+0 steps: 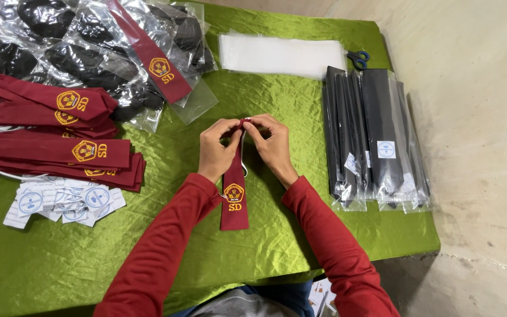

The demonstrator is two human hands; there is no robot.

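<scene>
Far left, on the green cloth [218, 258] covering the table: a pile of maroon ties [54, 147] with gold embroidered emblems, stacked flat, white elastic loops poking out at the left edge. Just below the pile, a loose scatter of small white paper tags [66, 202] with round blue marks. Top left: a heap of clear plastic bags holding dark items [77, 47]; one bagged maroon tie [156, 64] lies slantwise across it.

Centre: left hand [217, 149], fingers curled in, thumb and fingertips pinched on the top end of a single maroon tie [234, 199]. The tie lies lengthwise on the cloth, running down toward the person, emblem facing up near its lower end. Right hand [272, 147] close beside the left, nearly touching it, also curled and pinching the same top end of the tie from the other side. Both hands half closed, gripping at the fingertips only; palms face each other. A bit of white elastic shows by the fingers, though how it is held is too small to tell. Red sleeves on both forearms.

Upper centre-right: a flat stack of empty clear sleeves [283, 56]. Just beside its right end, blue-handled scissors [358, 58]. Right: a row of dark ties packed in clear sleeves [377, 141], overlapping, each with a small white label, well apart from the hands.
</scene>
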